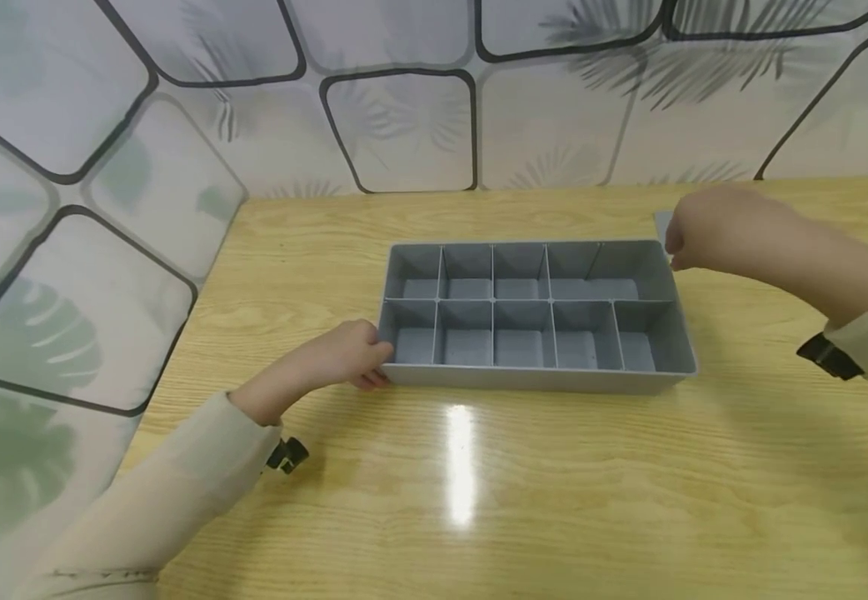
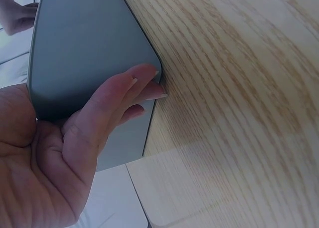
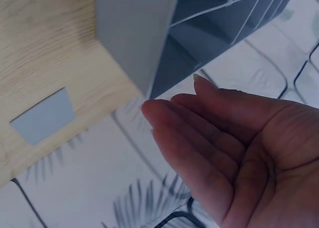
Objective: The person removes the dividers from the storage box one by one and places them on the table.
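A grey box (image 1: 539, 380) with thin dividers and two rows of compartments sits on the wooden table. The back row's right compartment is wider than its neighbours. My left hand (image 1: 351, 352) holds the box by its front left corner, thumb at the rim and fingers along the outer wall, as the left wrist view also shows. By the back right corner is my right hand (image 1: 730, 229), its fingertips close to the rim with nothing between fingers and thumb. On the table near it lies a small flat grey piece (image 3: 44, 117), partly hidden behind that hand in the head view.
The wooden table (image 1: 524, 483) meets a patterned, leaf-printed wall covering (image 1: 404, 133) along its back and left edges. Dark wrist mounts (image 1: 287, 455) stick out from the sleeves.
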Demonstrator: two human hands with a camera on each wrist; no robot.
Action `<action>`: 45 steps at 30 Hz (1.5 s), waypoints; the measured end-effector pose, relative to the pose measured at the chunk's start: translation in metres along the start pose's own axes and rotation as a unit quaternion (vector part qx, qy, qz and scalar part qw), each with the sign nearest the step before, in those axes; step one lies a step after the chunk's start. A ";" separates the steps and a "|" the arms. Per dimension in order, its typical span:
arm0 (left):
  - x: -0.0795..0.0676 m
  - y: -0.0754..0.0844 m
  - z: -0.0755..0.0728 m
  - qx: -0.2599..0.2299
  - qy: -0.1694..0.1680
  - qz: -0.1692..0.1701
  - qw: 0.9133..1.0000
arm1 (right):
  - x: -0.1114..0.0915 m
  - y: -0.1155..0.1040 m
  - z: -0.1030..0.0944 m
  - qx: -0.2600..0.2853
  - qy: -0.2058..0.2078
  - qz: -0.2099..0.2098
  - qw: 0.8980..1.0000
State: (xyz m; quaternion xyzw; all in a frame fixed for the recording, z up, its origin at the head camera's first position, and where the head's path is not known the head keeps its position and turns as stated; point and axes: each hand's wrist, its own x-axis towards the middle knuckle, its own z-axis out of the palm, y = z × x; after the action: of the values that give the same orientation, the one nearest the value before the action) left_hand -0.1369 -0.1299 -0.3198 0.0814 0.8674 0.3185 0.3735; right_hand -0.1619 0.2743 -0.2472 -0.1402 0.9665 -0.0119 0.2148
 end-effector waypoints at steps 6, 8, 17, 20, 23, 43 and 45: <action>0.001 -0.002 -0.002 -0.001 -0.005 -0.001 1.000 | -0.014 -0.029 0.008 0.010 0.034 -0.016 0.999; 0.001 -0.002 -0.002 -0.003 -0.005 -0.001 1.000 | -0.018 -0.038 0.011 0.003 0.043 -0.013 0.999; 0.000 -0.001 -0.001 -0.004 -0.001 0.003 1.000 | -0.022 -0.058 0.024 -0.035 0.062 -0.063 0.995; 0.001 -0.002 0.000 -0.005 0.001 0.002 1.000 | -0.021 -0.061 0.029 -0.051 0.050 -0.102 0.992; 0.001 -0.002 0.000 -0.004 0.000 0.005 1.000 | -0.019 -0.061 0.033 -0.089 0.024 -0.151 0.984; 0.002 -0.003 -0.003 0.002 -0.011 0.006 1.000 | -0.009 -0.060 0.056 -0.301 0.087 -0.361 0.878; 0.002 -0.003 -0.004 0.002 -0.013 0.008 1.000 | -0.009 -0.060 0.056 -0.303 0.102 -0.370 0.872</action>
State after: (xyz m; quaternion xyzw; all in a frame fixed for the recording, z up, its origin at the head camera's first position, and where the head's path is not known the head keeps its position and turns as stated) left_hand -0.1411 -0.1332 -0.3211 0.0933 0.8625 0.3186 0.3819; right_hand -0.1144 0.2214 -0.2896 -0.5436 0.8167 0.1891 0.0419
